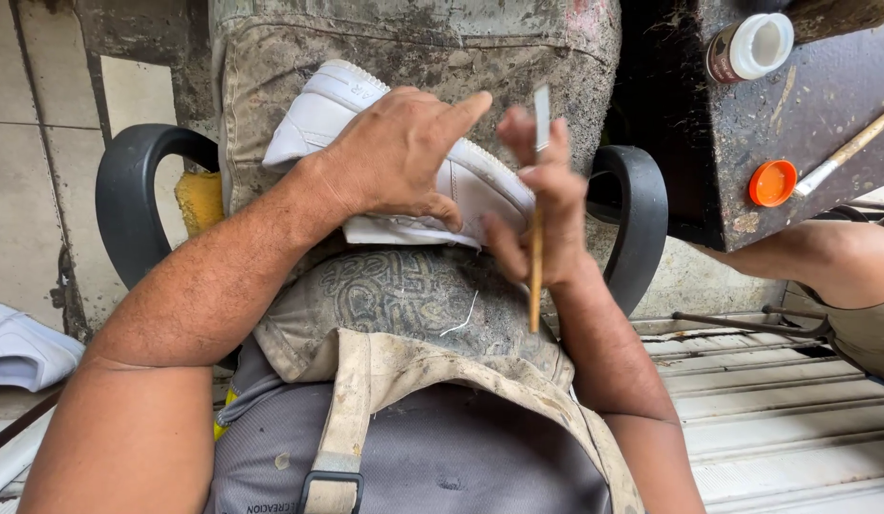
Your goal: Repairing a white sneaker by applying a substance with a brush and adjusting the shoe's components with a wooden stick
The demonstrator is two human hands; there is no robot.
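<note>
With our left hand (399, 157) pressed flat on the white shoe (366, 143) lying across our aproned lap, and our right hand (537, 205) pinching a thin brush (536, 257), we judge it best to pin the shoe firmly and stroke lightly along its edge.

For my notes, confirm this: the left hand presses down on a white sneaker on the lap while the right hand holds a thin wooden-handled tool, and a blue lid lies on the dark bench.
One detail is wrong: the lid on the dark bench is orange, not blue, as the head view shows. The rest stands: the left hand presses on the white sneaker and the right hand holds the thin wooden-handled tool.
</note>
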